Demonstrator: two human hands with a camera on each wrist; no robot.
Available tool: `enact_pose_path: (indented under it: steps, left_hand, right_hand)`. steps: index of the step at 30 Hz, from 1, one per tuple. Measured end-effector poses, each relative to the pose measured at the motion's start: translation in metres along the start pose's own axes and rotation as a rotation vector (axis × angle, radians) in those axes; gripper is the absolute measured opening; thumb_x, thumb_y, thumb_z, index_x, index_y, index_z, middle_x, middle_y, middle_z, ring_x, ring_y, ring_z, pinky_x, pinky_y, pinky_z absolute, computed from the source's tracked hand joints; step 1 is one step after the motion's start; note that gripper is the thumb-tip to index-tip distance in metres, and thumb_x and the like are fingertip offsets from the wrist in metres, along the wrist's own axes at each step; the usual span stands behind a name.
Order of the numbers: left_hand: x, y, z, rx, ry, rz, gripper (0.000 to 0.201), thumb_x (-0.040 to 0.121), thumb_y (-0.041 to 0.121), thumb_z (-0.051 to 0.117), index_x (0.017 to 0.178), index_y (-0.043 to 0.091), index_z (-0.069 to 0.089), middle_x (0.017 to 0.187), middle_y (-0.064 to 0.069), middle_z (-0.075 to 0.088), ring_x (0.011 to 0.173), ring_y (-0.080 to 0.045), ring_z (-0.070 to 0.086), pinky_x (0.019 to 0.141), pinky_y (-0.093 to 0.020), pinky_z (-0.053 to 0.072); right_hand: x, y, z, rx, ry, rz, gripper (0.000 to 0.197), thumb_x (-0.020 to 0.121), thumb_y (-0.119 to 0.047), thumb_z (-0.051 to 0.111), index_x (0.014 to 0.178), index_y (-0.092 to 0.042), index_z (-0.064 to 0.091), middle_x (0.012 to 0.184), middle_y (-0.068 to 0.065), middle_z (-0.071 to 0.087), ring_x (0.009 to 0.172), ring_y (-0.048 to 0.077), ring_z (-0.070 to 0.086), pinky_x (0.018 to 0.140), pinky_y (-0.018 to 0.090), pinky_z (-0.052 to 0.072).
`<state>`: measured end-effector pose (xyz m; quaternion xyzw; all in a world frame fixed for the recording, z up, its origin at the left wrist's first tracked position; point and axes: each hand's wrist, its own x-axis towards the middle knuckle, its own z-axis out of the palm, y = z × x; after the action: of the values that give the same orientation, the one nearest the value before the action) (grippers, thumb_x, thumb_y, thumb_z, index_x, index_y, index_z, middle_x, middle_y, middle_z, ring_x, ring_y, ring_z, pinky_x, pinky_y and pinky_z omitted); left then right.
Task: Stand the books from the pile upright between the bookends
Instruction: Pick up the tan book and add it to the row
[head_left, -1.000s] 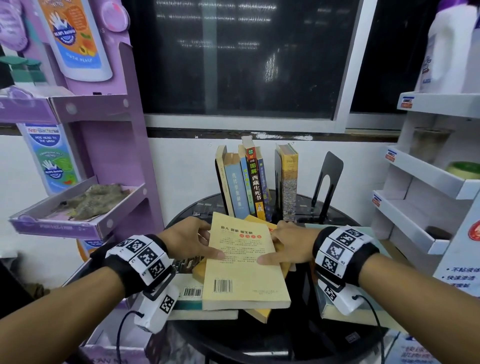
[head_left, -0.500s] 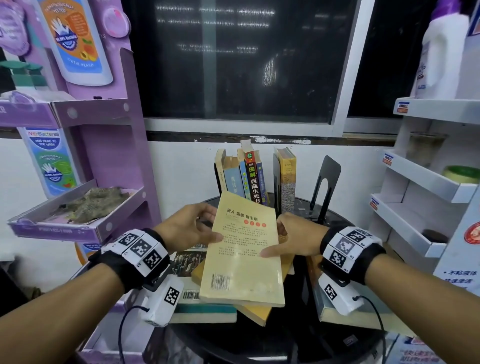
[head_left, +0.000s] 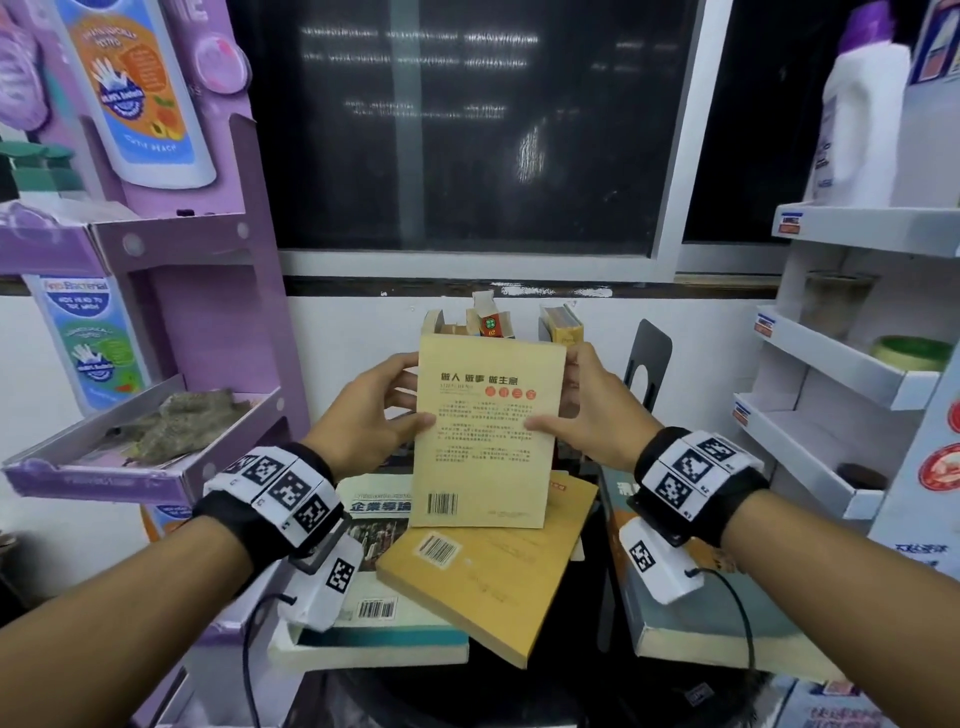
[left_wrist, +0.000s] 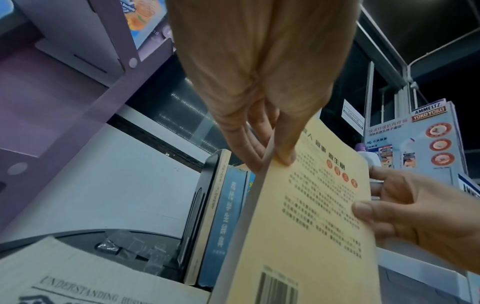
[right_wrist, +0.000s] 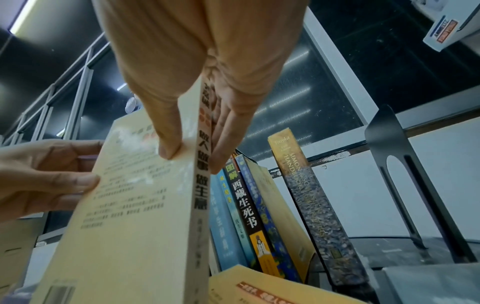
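Left hand: grips the left edge of the yellow book, thumb on the cover, fingers behind.
Right hand: pinches the spine edge, thumb in front, fingers at the back.
Yellow book: held upright, clear of the pile, just in front of the standing row at 12 o'clock.
Doing it well: turn the spine outward, lower it into the gap at 1 o'clock, between the dark speckled book and the right bookend; the row leans (judging from the right wrist view), so steady it with one hand.
Left bookend: touching the row's first book.
Purple tray, 9 o'clock: holds a greyish crumpled thing, unclear.
White shelf, 3 o'clock: a green lidded tub.
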<state>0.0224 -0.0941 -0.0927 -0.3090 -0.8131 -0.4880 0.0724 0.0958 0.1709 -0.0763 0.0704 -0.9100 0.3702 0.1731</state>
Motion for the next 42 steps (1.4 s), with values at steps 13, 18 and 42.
enact_pose_path:
  steps: [13,18,42]
  left_hand:
    - [0.012,0.010,0.007,0.207,-0.031,0.005,0.053,0.092,0.013,0.068,0.138,0.028,0.045,0.118,0.012,0.061,0.106,-0.009,0.062,0.080,-0.028,0.060]
    - [0.038,0.022,0.021,0.256,-0.081,0.049,0.052,0.088,0.018,0.074,0.132,0.027,0.048,0.120,0.013,0.063,0.108,-0.007,0.061,0.084,-0.026,0.058]
    - [0.214,0.068,0.134,0.844,-0.326,0.208,0.077,0.069,0.045,0.087,0.127,0.007,0.052,0.131,-0.012,0.057,0.118,-0.029,0.053,0.098,-0.040,0.045]
  right_hand:
    - [-0.009,0.003,-0.001,0.138,0.016,-0.014,0.058,0.086,-0.015,0.077,0.124,-0.022,0.034,0.116,-0.003,0.067,0.093,0.012,0.071,0.067,0.038,0.063]
    - [-0.013,0.006,-0.024,0.066,0.078,-0.035,0.054,0.086,-0.017,0.077,0.120,-0.021,0.036,0.111,-0.005,0.069,0.085,0.009,0.071,0.067,0.030,0.062]
    - [-0.006,0.060,-0.105,-0.265,0.463,0.097,0.050,0.087,-0.015,0.076,0.107,-0.020,0.030,0.095,-0.004,0.063,0.080,0.010,0.063,0.054,0.011,0.041]
